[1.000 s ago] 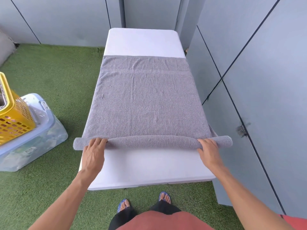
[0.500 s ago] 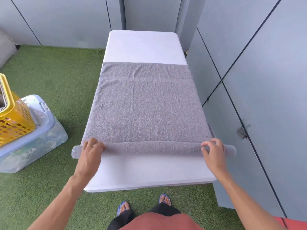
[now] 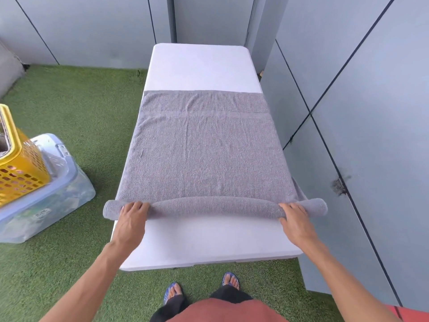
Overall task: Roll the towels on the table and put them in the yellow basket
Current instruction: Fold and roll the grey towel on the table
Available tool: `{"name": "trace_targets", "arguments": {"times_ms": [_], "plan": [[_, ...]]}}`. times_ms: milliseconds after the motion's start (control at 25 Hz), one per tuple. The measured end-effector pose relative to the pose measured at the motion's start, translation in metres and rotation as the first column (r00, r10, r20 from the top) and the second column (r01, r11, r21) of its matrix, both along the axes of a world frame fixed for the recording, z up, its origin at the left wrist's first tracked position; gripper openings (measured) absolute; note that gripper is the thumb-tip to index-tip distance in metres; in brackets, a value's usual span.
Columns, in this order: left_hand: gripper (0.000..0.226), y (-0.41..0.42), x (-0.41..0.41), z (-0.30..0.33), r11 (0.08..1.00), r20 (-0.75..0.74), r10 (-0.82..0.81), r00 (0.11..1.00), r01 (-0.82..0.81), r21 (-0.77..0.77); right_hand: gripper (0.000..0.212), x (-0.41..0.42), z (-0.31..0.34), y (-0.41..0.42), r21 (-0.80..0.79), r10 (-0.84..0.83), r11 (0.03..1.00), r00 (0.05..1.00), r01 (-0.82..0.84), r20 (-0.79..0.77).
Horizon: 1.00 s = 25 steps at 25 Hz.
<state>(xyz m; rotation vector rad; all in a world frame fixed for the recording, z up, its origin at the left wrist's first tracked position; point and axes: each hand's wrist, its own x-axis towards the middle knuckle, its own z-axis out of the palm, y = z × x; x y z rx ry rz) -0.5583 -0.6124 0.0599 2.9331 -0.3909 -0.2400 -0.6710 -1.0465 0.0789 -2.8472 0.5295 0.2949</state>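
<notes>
A grey towel (image 3: 204, 156) lies spread along the white table (image 3: 202, 66). Its near end is rolled into a tube (image 3: 213, 205) that spans the table's width and sticks out past both sides. My left hand (image 3: 131, 219) grips the roll near its left end, fingers curled over the top. My right hand (image 3: 294, 220) grips it near the right end, fingers over the top and thumb on the near side. The yellow basket (image 3: 16, 168) stands at the far left, cut off by the frame edge.
The basket sits on a clear plastic storage box (image 3: 53, 196) on green artificial turf (image 3: 88, 108). Grey wall panels (image 3: 371, 112) run close along the table's right side and behind it. My sandalled feet (image 3: 202, 287) stand at the table's near edge.
Both hands lifted, reset and took hold of the roll again. The tube has grown thicker and the towel's far edge has drawn nearer along the table.
</notes>
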Motion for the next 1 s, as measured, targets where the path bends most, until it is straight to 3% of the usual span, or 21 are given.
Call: {"name": "trace_targets", "arguments": {"times_ms": [120, 200, 280, 360, 440, 520, 600, 840, 1000], "plan": [[0.041, 0.009, 0.004, 0.005, 0.999, -0.194, -0.039, 0.98, 0.036, -0.019, 0.045, -0.006, 0.011, -0.013, 0.126, 0.021, 0.992, 0.99, -0.003, -0.139], [0.042, 0.01, 0.021, 0.014, 0.991, -0.31, 0.021, 0.951, -0.06, -0.116, 0.047, 0.006, 0.016, -0.016, 0.245, -0.097, 0.963, 0.993, 0.11, -0.066], [0.032, 0.006, 0.029, 0.023, 0.95, -0.196, 0.119, 0.973, -0.169, -0.263, 0.034, 0.012, 0.015, -0.011, 0.286, -0.211, 0.945, 0.965, 0.161, 0.154], [0.014, 0.002, 0.016, 0.025, 0.976, 0.083, 0.115, 0.99, -0.097, -0.195, 0.023, 0.002, 0.004, 0.001, 0.101, -0.162, 0.985, 0.937, 0.137, 0.311], [0.016, 0.001, -0.008, 0.014, 0.993, 0.219, 0.031, 0.975, -0.006, -0.115, 0.042, -0.019, -0.013, 0.011, -0.079, -0.059, 0.994, 0.963, 0.082, 0.262], [0.044, 0.001, -0.024, -0.002, 0.996, 0.182, -0.016, 0.983, 0.033, -0.088, 0.064, -0.028, -0.022, 0.011, -0.105, -0.006, 0.994, 0.984, 0.025, 0.177], [0.066, 0.001, -0.017, -0.014, 0.997, 0.149, -0.052, 0.987, 0.06, -0.05, 0.066, -0.015, -0.024, 0.002, -0.071, 0.014, 0.997, 0.987, -0.002, 0.16], [0.034, 0.0, 0.013, -0.005, 0.998, 0.125, -0.033, 0.992, 0.041, -0.055, 0.044, 0.02, -0.003, -0.007, -0.022, 0.007, 1.0, 0.998, -0.005, 0.062], [0.035, 0.014, -0.008, -0.003, 0.995, -0.027, -0.083, 0.996, 0.081, -0.051, 0.045, -0.006, 0.005, -0.014, 0.148, 0.018, 0.989, 0.999, -0.013, -0.03]]}}
